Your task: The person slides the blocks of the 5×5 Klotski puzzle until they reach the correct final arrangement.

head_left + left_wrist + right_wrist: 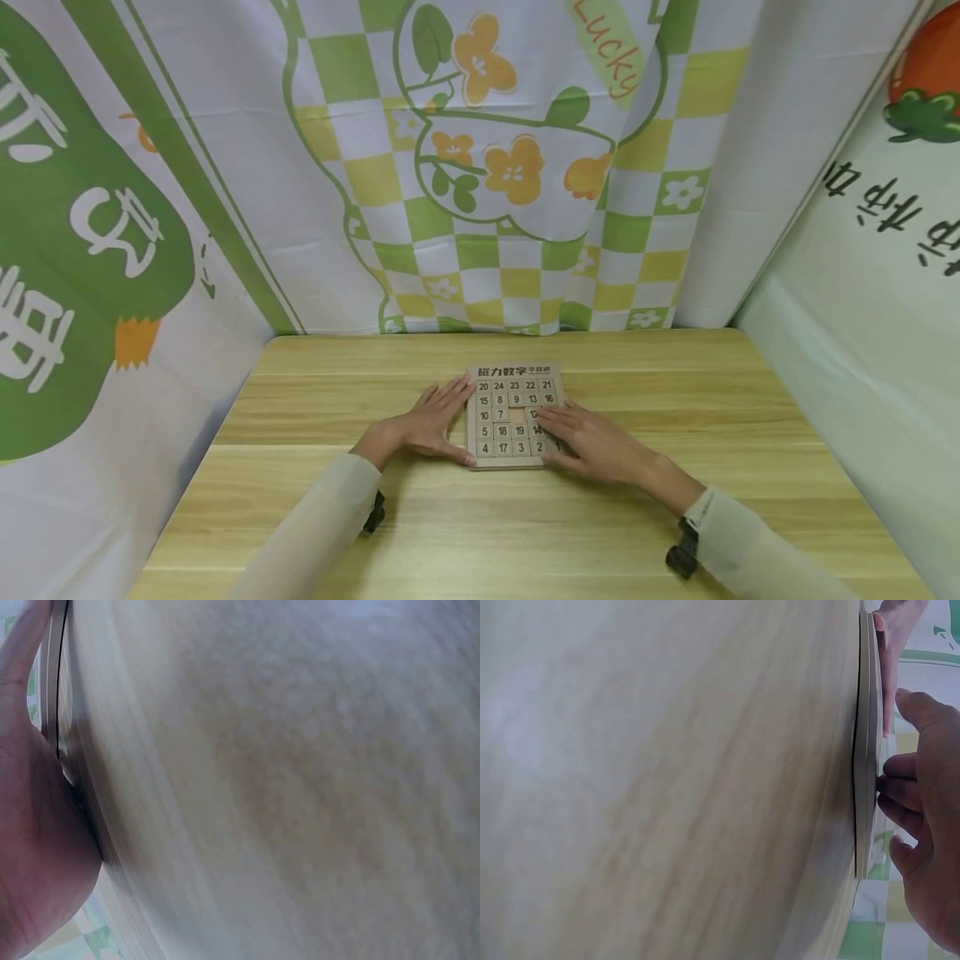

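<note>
A wooden number sliding puzzle (512, 457) lies flat on the table, its printed heading at the far edge. Its numbered tiles sit in rows, with one bare square (517, 414) between the 7 and the 12. Along the puzzle's left side my left hand (427, 425) rests, fingers stretched toward the upper left edge and thumb at the lower left corner. My right hand (600, 442) reaches over the right side, fingertips on the 12 tile (533, 414) and thumb near the lower right corner. That hand covers some right-column tiles. From the right wrist, the fingers (904, 791) show slightly bent over the board.
The wooden table (480, 533) extends around the puzzle on every side. Behind it hangs a checked green, yellow and white curtain (480, 275). Printed cloth stands at the left (82, 250) and right (862, 275). Dark wrist cameras sit at both cuffs.
</note>
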`<state>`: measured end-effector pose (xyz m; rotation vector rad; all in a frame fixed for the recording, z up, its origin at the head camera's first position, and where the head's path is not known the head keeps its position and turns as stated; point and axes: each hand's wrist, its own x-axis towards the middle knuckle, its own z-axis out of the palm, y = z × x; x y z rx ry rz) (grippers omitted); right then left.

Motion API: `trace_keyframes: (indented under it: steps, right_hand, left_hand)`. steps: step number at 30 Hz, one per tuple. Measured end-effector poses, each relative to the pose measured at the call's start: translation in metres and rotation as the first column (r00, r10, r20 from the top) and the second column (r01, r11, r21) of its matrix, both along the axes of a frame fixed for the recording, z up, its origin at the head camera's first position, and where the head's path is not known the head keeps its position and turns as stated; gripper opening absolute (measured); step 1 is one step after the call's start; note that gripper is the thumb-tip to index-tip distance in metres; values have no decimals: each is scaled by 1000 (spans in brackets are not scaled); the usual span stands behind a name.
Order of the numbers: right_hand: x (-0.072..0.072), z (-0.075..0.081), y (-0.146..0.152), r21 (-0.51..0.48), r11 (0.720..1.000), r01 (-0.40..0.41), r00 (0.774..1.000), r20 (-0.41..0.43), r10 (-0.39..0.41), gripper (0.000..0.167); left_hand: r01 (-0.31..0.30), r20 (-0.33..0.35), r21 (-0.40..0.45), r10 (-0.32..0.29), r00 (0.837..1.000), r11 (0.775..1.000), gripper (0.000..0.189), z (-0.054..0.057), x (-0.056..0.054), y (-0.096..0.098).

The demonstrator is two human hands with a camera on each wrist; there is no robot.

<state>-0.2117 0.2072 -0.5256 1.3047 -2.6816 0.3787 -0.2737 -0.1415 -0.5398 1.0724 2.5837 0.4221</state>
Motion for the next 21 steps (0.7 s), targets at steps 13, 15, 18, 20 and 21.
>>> trace_keyframes:
  steps: [13,15,18,20,21]
  right_hand:
    - [1,-1,-9,-11,1000,2,1000,12,-1,65]
    - [2,0,-12,-15,1000,2,1000,26,-1,66]
    - [1,-2,-17,-17,1000,-7,1000,21,8,65]
    - [1,-2,-20,-23,1000,-13,1000,15,13,65]
    - [0,-3,-21,-26,1000,-15,1000,13,15,65]
  left_hand:
    - [-5,26,84,2,1000,996,141,-19,-9,-4]
    - [-10,12,66,9,1000,998,140,-25,-11,-4]
    - [-20,18,69,19,1000,997,142,-26,-12,-4]
    - [-22,15,74,21,1000,997,142,-27,-12,-4]
    - [-22,14,79,21,1000,997,142,-27,-11,-4]
